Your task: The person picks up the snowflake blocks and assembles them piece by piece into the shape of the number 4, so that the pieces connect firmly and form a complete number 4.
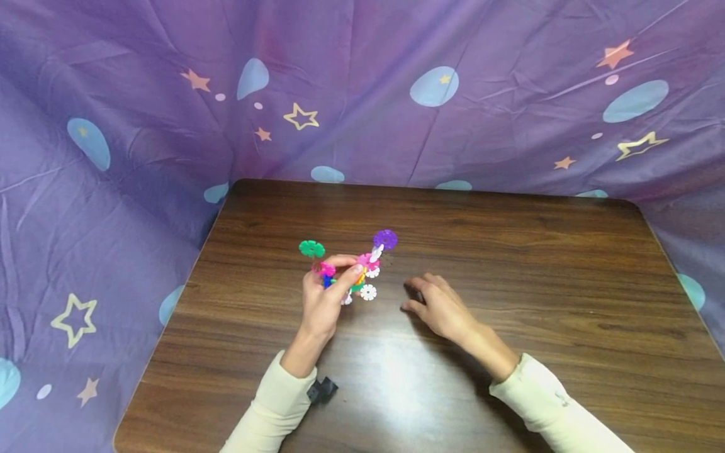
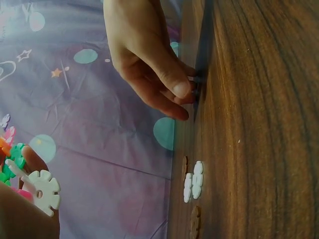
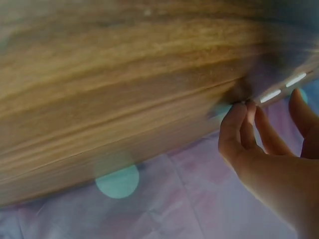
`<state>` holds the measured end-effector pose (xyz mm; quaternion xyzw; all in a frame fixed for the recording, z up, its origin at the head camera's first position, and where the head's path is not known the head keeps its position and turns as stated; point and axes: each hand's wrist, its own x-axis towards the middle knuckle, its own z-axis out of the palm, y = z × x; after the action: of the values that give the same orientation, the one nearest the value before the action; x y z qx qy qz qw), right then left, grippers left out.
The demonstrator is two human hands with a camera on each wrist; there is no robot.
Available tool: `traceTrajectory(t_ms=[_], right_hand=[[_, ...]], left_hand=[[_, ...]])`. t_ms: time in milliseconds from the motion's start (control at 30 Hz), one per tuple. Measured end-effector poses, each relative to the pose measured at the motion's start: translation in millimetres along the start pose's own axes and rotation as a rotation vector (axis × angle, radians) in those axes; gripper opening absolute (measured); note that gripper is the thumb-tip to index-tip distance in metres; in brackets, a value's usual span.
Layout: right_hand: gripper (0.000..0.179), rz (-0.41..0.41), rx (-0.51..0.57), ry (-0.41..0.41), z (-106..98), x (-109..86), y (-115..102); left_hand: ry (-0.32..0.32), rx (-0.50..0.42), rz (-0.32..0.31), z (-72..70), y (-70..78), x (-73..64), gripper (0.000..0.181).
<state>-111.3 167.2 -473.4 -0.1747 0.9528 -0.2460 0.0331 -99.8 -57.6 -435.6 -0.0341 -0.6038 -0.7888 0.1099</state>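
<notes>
My left hand (image 1: 325, 299) grips a cluster of notched plastic discs (image 1: 367, 260) joined edge to edge. A purple disc (image 1: 386, 239) tops one arm of it, and a green disc (image 1: 311, 248) sticks out at the left. The left wrist view shows a white disc (image 2: 44, 192) in the cluster close to the fingers; the palm hides part of the rest. To the right, my right hand (image 1: 444, 306) hovers low with loosely bent fingers, fingertips right at the tabletop and no piece visible between them. White discs (image 2: 197, 179) lie flat on the table between the hands.
The brown wooden table (image 1: 538, 264) has a brown disc (image 1: 387, 260) lying near the white ones, hard to see against the wood. A black wrist camera (image 1: 323, 390) sits at the left sleeve. A purple patterned curtain (image 1: 362, 75) hangs behind and beside the table.
</notes>
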Motion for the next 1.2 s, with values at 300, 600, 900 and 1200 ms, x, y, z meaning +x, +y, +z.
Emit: traceTrajectory(t_ms=[300, 600, 900, 1200], right_hand=[[0.050, -0.044, -0.016, 0.000, 11.7, 8.9, -10.6], [0.054, -0.043, 0.003, -0.022, 18.7, 16.1, -18.4], [0.053, -0.077, -0.013, 0.004, 24.2, 21.0, -21.2], [0.053, -0.118, -0.033, 0.038, 28.8, 24.1, -23.0]], left_hand=[[0.001, -0.001, 0.013, 0.6, -1.2, -1.4, 0.014], [0.000, -0.007, 0.004, -0.7, -1.2, -1.9, 0.015], [-0.022, -0.004, 0.003, -1.7, -2.6, -1.4, 0.020], [-0.020, -0.020, -0.021, -0.7, -3.1, -1.0, 0.019]])
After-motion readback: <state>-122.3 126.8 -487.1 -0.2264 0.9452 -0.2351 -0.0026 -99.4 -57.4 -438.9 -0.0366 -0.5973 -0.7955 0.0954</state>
